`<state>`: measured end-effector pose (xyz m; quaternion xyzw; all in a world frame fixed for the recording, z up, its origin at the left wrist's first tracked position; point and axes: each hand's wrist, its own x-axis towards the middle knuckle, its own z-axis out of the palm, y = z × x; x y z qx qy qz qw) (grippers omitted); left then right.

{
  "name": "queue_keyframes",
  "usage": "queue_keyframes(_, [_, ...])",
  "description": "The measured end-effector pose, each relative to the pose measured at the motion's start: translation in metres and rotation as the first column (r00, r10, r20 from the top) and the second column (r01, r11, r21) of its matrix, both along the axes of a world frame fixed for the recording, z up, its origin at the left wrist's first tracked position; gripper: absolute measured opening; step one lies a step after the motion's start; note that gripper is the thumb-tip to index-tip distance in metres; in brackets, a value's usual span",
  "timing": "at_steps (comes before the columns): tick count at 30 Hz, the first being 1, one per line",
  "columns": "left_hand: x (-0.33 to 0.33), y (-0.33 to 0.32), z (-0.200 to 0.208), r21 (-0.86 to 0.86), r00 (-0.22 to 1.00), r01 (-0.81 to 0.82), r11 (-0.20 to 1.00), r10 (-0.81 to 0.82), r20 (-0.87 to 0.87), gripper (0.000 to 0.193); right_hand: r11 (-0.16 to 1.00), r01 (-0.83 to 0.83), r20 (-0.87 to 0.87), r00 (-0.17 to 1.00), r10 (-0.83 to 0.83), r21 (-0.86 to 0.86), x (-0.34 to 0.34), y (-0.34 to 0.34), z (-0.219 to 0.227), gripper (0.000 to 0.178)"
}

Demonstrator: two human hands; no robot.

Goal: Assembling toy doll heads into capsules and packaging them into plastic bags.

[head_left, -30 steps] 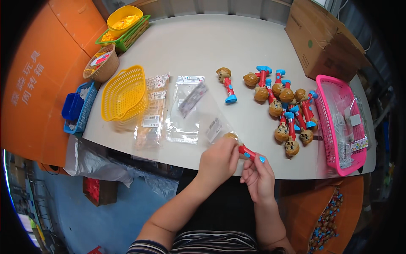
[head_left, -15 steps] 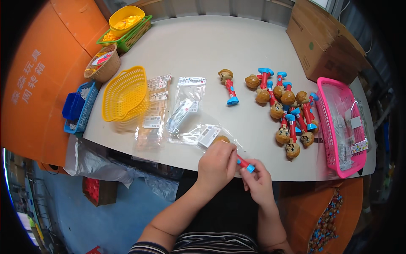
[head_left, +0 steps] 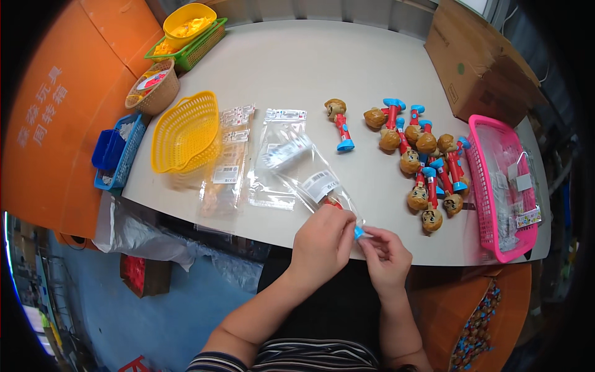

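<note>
My left hand [head_left: 322,242] is closed around a clear plastic bag [head_left: 319,164] with a white label, near the table's front edge. Inside it lies a toy figure, its red part [head_left: 333,203] showing just above my fingers and its blue base [head_left: 359,232] poking out on their right. My right hand [head_left: 389,257] is beside that base, thumb and fingers pinched at the bag's open edge. Further back, one toy figure with a brown head [head_left: 339,125] lies alone. Several more figures [head_left: 430,220] are heaped to the right.
Flat clear bags [head_left: 273,192] lie left of my hands, by a yellow basket [head_left: 162,146]. A pink basket [head_left: 480,180] of packaging stands at the right edge, before a cardboard box [head_left: 462,68]. Small baskets line the left edge. An orange bin [head_left: 434,316] sits below right.
The toy figure has slid deeper into the bag, only its blue base showing beyond my left hand. My right fingers have shifted from the base toward the bag's edge. The view has shifted slightly.
</note>
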<state>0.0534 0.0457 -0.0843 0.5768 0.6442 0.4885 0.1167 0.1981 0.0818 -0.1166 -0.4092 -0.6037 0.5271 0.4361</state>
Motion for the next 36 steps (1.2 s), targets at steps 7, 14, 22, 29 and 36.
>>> queue_keyframes(7, [0.004, -0.009, -0.007, -0.088, 0.994, -0.028, 0.996, 0.018, -0.108, 0.011, 0.813, -0.123, 0.308, 0.949, -0.072, 0.57, 0.0, 0.01, -0.008, 0.036])
queue_keyframes(14, [0.005, -0.018, -0.007, -0.059, 0.983, -0.051, 0.997, 0.039, -0.177, 0.014, 0.859, -0.158, 0.363, 0.931, -0.036, 0.488, -0.017, 0.026, -0.003, 0.052])
queue_keyframes(22, [-0.004, -0.027, -0.005, -0.089, 0.979, -0.084, 0.993, 0.065, -0.193, 0.02, 0.895, -0.175, 0.344, 0.938, 0.026, 0.41, -0.033, 0.029, -0.005, 0.032])
queue_keyframes(29, [-0.013, -0.009, -0.024, -0.029, 0.953, -0.139, 0.99, 0.126, -0.277, 0.038, 0.877, -0.215, 0.367, 0.929, 0.049, 0.429, -0.038, 0.027, -0.008, 0.012])
queue_keyframes(36, [-0.015, -0.002, -0.03, -0.044, 0.961, -0.084, 0.995, 0.069, -0.268, 0.034, 0.924, -0.212, 0.396, 0.915, 0.074, 0.317, -0.032, 0.023, -0.002, 0.009])
